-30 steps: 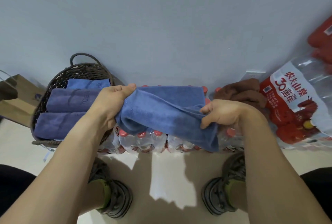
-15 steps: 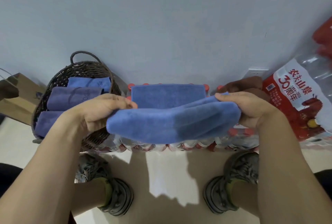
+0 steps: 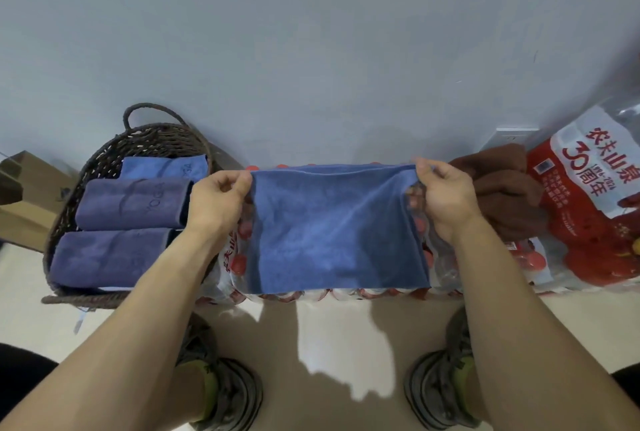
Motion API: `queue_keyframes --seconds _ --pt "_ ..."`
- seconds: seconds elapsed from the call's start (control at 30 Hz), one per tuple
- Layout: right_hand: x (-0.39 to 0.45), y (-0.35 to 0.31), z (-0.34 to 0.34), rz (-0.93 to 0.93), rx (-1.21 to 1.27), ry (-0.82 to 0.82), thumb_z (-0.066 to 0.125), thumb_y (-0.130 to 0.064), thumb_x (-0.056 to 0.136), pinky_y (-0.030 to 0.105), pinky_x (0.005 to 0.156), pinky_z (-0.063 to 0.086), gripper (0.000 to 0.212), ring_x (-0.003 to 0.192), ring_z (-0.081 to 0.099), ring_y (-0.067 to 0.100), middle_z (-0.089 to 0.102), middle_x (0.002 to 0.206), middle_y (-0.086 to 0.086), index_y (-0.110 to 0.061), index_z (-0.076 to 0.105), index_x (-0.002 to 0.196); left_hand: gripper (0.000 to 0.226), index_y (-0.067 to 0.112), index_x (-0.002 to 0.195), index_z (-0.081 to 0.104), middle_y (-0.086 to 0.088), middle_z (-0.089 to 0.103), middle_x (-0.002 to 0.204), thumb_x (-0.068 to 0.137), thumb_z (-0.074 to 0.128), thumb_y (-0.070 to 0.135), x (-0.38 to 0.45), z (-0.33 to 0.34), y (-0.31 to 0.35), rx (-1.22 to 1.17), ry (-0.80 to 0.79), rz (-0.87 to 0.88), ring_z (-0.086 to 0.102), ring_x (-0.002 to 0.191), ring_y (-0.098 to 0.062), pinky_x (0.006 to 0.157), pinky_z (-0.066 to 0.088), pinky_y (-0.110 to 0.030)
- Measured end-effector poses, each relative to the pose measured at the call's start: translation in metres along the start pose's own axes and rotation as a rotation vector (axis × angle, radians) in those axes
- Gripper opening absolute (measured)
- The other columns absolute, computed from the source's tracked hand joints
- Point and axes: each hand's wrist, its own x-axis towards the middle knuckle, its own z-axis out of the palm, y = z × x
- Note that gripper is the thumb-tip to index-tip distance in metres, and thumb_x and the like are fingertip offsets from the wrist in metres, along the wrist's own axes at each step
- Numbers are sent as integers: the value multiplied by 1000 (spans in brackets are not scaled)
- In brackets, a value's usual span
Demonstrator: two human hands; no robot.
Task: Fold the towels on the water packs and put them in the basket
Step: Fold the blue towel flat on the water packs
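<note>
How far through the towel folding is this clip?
Done: three folded towels lie in the basket. In hand: the left hand and right hand pinch the blue towel on the water packs. Left: fold it, then the brown towel.

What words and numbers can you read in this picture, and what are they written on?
"农夫山泉" on the red-and-white water pack label.
"30周年" on the same label.
"1996-2024", tiny, on the same label; I'm not sure of it.
Small white lines beneath it: too small to read.
Stitched letters on the folded purple towel: too faint to read.
</note>
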Motion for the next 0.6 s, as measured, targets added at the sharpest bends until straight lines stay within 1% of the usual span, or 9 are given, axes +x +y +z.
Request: queue_keyframes --seconds 0.07,0.1,0.13,0.2,0.27,0.33,0.4,0.5,0.6 --pt "4 10 7 2 88 -3 59 -16 98 32 71 59 35 79 70 13 71 96 5 -11 49 131 37 9 127 53 4 69 89 94 63 24 -1 5 -5 -1 -41 25 66 73 -8 67 56 -28" --pt "4 15 10 -2 68 22 62 -17 96 36 87 55 49 95 67 16 68 112 6 -9 40 139 47 12 133 45 6 66 96 92 64 25 -3 8 -10 128 -65 61 65 82 -9 72 54 -30" --pt "4 19 13 -5 -9 57 65 -20 94 38 98 48 62 104 61 16 63 121 4 -8 32 145 53 14 136 41 7 63 101 90 66 26 -8 10 -16 283 -76 95 63 87 -11 76 51 -31" --pt "0 26 16 8 -237 105 69 -27 89 36 103 43 77 113 53 14 53 127 -2 -11 25 150 54 12 130 43 0 60 107 86 68 29 -19 14 -31 518 -71 109 59 94 -20 78 46 -32" --pt "-9 32 16 39 -425 127 71 -26 84 35 93 47 72 114 56 21 55 129 1 -12 34 145 55 7 126 45 -12 58 119 85 69 34 -30 17 -46 663 -75 70 58 105 -31 84 49 -38" --pt "-17 34 11 42 -569 142 72 -21 79 26 69 45 43 96 63 26 66 107 7 -9 58 118 59 5 127 46 -16 56 124 84 70 38 -39 19 -56 765 -108 14 57 111 -35 87 50 -40" --pt "-23 33 5 77 -730 92 72 -20 78 24 58 41 20 79 63 27 68 87 9 -8 67 93 54 5 119 53 -13 61 111 83 72 42 -43 17 -59 803 -125 -64 61 101 -33 73 48 -32" --pt "-31 31 -4 133 -829 14 74 -25 80 29 64 45 22 79 63 29 66 80 11 -4 69 84 33 13 86 62 -6 65 84 83 72 44 -41 8 -57 762 -100 -81 62 75 -25 49 39 -25" --pt "-35 32 -2 47 -816 27 69 -24 87 25 52 37 30 64 58 24 59 62 4 -9 60 62 26 21 77 61 0 66 77 81 73 43 -33 4 -50 580 -34 -62 66 73 -23 59 52 -31"
